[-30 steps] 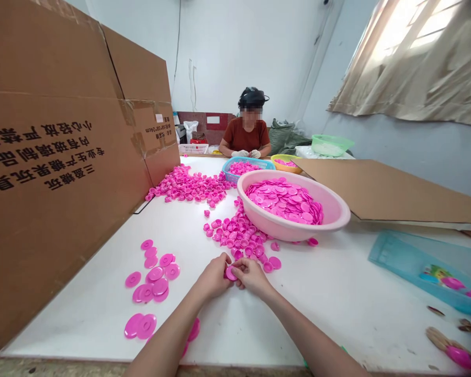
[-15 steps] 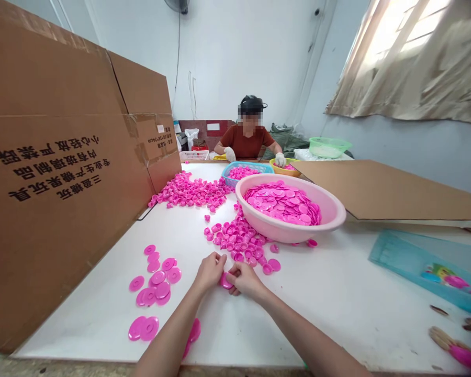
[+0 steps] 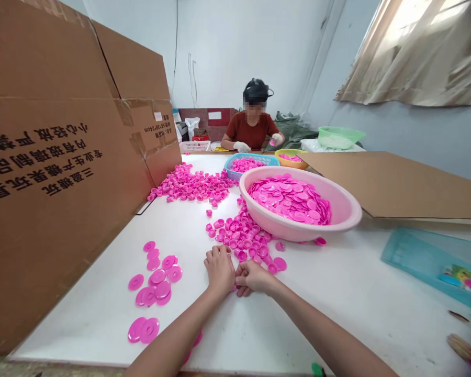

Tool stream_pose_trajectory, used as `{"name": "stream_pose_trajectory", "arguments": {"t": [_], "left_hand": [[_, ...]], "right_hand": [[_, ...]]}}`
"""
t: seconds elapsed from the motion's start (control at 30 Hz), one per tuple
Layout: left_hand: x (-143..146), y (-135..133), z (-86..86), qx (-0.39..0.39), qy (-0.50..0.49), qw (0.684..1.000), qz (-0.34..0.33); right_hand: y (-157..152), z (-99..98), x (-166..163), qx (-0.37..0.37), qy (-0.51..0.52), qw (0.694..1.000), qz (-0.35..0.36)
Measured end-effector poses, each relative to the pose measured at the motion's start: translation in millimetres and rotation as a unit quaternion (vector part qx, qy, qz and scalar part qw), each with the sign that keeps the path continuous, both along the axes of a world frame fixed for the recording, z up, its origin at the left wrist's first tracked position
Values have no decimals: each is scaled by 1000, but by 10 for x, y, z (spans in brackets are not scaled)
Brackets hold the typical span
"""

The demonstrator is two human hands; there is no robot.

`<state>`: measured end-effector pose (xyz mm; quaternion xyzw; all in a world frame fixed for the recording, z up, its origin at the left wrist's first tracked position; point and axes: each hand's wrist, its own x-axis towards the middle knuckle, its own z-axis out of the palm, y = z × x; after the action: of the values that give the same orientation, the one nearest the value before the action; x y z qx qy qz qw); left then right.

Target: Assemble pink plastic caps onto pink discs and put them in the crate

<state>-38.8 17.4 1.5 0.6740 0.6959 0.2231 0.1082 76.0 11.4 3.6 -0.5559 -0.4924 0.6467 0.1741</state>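
My left hand (image 3: 220, 269) and my right hand (image 3: 253, 276) are pressed together on the white table (image 3: 337, 298), fingers curled. A sliver of a pink plastic piece (image 3: 234, 287) shows under them; the rest is hidden by the fingers. Just beyond my hands lies a heap of small pink caps (image 3: 243, 238). To the left, several flat pink discs (image 3: 159, 280) lie spread on the table. A pink basin (image 3: 339, 222) full of pink discs stands beyond the caps.
A tall cardboard wall (image 3: 58, 173) closes the left side. A second cap pile (image 3: 190, 186) lies further back. A flat cardboard sheet (image 3: 392, 186) and a teal tray (image 3: 427, 256) lie on the right. A person in gloves (image 3: 253, 128) sits across, behind a blue basket (image 3: 245, 163).
My hands closed tighter together and now cover the pink piece that showed between the fingers. The person opposite raised one gloved hand.
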Motion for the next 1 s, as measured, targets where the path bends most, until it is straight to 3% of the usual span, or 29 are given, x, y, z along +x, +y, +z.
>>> {"name": "stream_pose_trajectory", "arguments": {"t": [0.13,0.27,0.43,0.57,0.63,0.7,0.8,0.87,0.9,1.0], "left_hand": [[5,-33,58,8,-17,1000,-4],[-9,-39,92,16,-10,1000,-3],[-27,-79,202,-59,61,994,-64],[-493,-403,454,-89,57,992,-70],[-981,-725,608,-90,64,993,-36],[-1555,-1096,737,-93,130,987,31],[-2236,-1566,848,-120,271,937,185],[-2380,-1712,884,-92,302,920,234],[-2350,-1716,895,-74,292,925,229],[-1991,-1454,887,-38,194,972,125]], "right_hand": [[-16,-7,-36,36,-18,999,-10],[2,18,-15,24,-16,1000,12],[-64,3,-102,74,-20,996,38],[-291,-2,-378,121,29,984,129],[-383,40,-523,179,26,964,195],[-401,103,-660,294,-12,929,223],[-306,170,-896,464,-83,849,240],[-230,159,-1082,522,-132,800,264],[-206,135,-1170,542,-155,781,270],[-213,16,-1305,570,-195,761,244]]}}
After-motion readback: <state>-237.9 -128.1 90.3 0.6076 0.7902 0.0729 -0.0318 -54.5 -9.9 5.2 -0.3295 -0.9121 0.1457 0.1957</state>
